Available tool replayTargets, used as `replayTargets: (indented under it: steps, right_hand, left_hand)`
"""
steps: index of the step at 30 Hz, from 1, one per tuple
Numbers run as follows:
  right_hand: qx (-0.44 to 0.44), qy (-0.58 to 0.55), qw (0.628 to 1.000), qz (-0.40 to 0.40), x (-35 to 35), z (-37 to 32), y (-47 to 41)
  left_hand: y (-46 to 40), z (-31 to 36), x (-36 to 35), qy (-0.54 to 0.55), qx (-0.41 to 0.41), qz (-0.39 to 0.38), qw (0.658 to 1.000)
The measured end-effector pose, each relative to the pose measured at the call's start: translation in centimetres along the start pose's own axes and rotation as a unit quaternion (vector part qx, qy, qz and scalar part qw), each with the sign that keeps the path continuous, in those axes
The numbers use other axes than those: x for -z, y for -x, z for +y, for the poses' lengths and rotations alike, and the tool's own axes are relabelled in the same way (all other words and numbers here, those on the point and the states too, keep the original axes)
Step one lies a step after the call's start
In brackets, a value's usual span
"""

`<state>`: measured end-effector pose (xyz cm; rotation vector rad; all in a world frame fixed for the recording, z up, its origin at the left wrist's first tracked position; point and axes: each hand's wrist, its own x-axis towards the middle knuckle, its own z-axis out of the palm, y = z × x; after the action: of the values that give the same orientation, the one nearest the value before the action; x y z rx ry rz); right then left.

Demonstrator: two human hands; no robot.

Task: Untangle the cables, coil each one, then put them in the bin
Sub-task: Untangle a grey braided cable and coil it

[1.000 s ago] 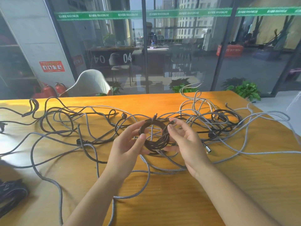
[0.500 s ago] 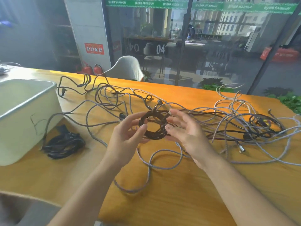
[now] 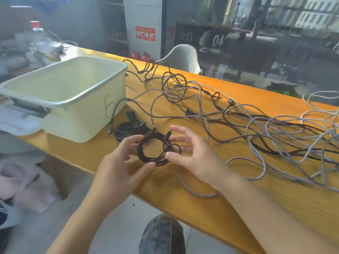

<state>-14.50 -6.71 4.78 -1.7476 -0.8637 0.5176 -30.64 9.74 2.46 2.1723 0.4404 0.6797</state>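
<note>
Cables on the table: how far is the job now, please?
Done: one black coil lies beside the bin, not in it. In hand: the left hand and right hand hold a dark coiled cable above the table. Left: the grey and dark cables are tangled; no cable is visible in the bin.

Tangled cables (image 3: 275, 132) cut off at right edge; background blurred.

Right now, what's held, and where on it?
The coil: left hand pinches its lower-left rim, right hand its right side.
</note>
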Motion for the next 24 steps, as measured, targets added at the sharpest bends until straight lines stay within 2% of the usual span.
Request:
replayTargets:
  steps: [4,9,17,24]
  right_hand:
    - [0.04,0.129,0.989,-0.053,-1.7,-1.0,-0.7]
    - [0.095,0.273,0.951,-0.114,-3.5,-1.6,-2.1]
    - [0.094,0.304,0.937,-0.144,-4.5,-0.4,-4.3]
    - [0.081,0.315,0.939,-0.116,-4.7,0.1,-8.2]
  left_hand:
    - [1.1,-2.1,1.9,-0.071,0.02,0.005,0.997]
    - [1.4,-4.4,3.5,-0.153,0.008,0.012,0.988]
    - [-0.2,-5.3,2.7,-0.201,-0.001,-0.058,0.978]
    - [-4.0,-5.7,2.3,-0.223,-0.006,-0.057,0.973]
